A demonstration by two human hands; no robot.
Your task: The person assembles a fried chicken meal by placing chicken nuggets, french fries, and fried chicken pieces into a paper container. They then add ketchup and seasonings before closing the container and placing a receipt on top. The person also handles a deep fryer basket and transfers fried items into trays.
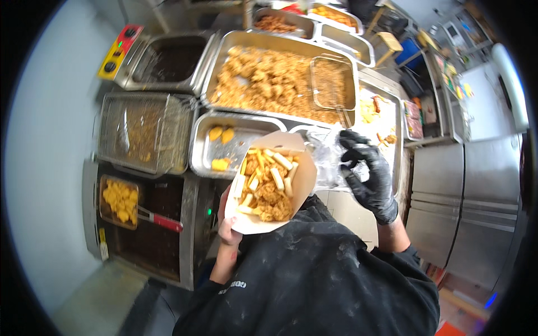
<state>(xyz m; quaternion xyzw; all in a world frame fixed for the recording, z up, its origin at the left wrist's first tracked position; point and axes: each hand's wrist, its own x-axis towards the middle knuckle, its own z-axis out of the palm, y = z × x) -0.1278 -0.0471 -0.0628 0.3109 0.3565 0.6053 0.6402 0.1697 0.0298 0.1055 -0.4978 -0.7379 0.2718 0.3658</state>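
My left hand is closed round the side of an open paper takeaway box, tilted so that its inside shows. French fries fill its upper part. Pieces of fried chicken lie in its lower part. To the right of the box, my right hand wears a black glove. Its fingers are curved and apart from the thumb, and I see nothing between them. Crumpled clear plastic is beside its fingertips; whether they touch it I cannot tell.
A large steel tray of fried chicken holds a wire basket. Left of it are a fryer, a mesh-covered pan and a red-handled basket of nuggets. A smaller pan holds several nuggets. Steel fridge doors stand right.
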